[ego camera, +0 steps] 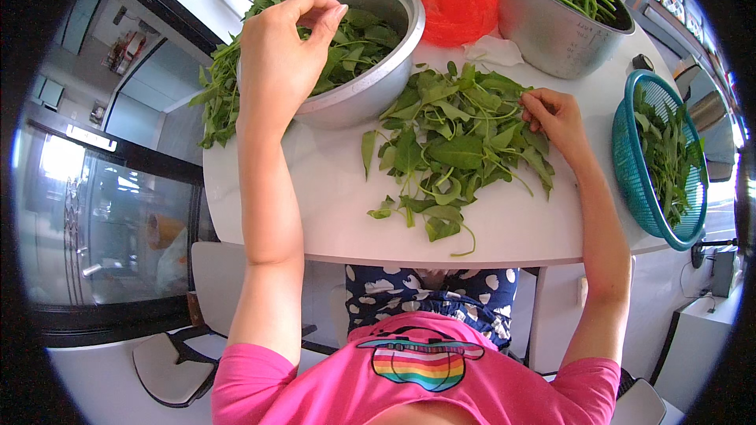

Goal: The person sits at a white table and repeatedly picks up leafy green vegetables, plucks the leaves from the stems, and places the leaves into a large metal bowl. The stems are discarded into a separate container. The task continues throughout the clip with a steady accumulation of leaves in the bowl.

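Observation:
A heap of green leafy vegetable (460, 141) with thin curly stems lies on the white table in front of me. At its right edge my right hand (552, 115) pinches a piece of the greens between thumb and fingertips. My left hand (289, 50) is raised over the near left rim of a round grey metal pot (360, 94), thumb and index fingertips together; whether anything is between them I cannot tell. Loose leaves (360, 41) lie inside the pot, partly hidden by that hand. More leafy greens (218, 94) are piled behind and left of the pot.
A metal pot (555, 35) full of green stems stands at the back right, beside a red plastic bag (460, 9) and a crumpled white tissue (493, 50). A teal plastic basket (635, 171) with leaves sits at the right table edge. A small dark round object (642, 62) lies behind it.

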A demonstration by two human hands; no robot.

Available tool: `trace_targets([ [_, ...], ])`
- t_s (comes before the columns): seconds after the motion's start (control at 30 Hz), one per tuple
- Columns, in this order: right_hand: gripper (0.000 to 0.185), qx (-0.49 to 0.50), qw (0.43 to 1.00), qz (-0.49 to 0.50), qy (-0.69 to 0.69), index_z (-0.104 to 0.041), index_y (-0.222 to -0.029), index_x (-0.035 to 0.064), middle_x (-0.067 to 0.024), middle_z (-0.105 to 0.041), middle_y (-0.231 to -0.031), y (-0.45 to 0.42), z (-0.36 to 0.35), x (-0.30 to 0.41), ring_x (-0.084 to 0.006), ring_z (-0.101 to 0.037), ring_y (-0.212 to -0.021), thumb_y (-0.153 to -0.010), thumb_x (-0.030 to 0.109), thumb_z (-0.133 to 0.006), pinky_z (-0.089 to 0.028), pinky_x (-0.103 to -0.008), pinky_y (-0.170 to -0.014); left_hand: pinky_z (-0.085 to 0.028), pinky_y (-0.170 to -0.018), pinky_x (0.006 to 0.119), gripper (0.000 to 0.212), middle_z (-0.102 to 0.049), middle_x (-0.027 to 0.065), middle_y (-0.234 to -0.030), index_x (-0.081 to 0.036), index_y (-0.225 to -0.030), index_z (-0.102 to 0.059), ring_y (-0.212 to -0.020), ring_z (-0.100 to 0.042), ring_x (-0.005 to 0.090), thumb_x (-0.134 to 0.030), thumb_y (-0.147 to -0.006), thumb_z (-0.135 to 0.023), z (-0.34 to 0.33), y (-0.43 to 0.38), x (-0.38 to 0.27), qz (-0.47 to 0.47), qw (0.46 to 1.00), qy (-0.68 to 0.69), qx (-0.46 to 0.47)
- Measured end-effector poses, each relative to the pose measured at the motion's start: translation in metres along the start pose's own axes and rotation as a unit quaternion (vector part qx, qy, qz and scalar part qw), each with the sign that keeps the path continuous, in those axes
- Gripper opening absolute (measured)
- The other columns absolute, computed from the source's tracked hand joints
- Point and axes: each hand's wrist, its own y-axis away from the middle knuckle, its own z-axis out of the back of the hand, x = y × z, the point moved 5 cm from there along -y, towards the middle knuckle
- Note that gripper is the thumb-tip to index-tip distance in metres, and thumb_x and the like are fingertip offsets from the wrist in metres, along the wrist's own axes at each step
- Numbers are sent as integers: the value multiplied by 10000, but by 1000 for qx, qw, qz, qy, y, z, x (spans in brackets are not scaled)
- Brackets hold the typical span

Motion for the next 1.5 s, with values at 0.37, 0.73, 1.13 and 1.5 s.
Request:
trace_targets([
  [0.37,244,-7,1000,14,18,-661,-867,-13,-15,-613,-660,-4,3,-9,-75,-518,-560,-903,213,-578,-429,-246,-531,-501,-696,337,115,-659,80,-790,-44,-817,-660,-778,-634,246,-107,-745,-724,-40,46,-97,-257,955,111,98],
  [0.73,164,38,973,226,12,-680,-901,-6,-59,-634,-808,24,0,51,-113,-559,-738,-766,85,-705,-449,-275,-652,-443,-839,401,305,-602,142,-869,2,-970,-625,-915,-567,313,-154,-726,-721,-105,75,-76,-223,906,60,356],
  [1.13,220,103,936,300,151,-686,-864,34,-107,-605,-810,43,-22,75,-247,-590,-746,-655,16,-751,-473,-329,-693,-433,-847,393,265,-610,144,-881,-6,-924,-629,-931,-567,312,-131,-713,-728,-113,77,-72,-210,894,54,391],
  [1.5,117,89,969,222,67,-666,-852,-19,-97,-631,-845,32,-15,61,-189,-597,-753,-738,-14,-691,-478,-283,-689,-457,-780,401,90,-615,114,-772,-23,-762,-625,-838,-588,297,-72,-721,-687,-103,66,-71,-190,912,94,351],
])
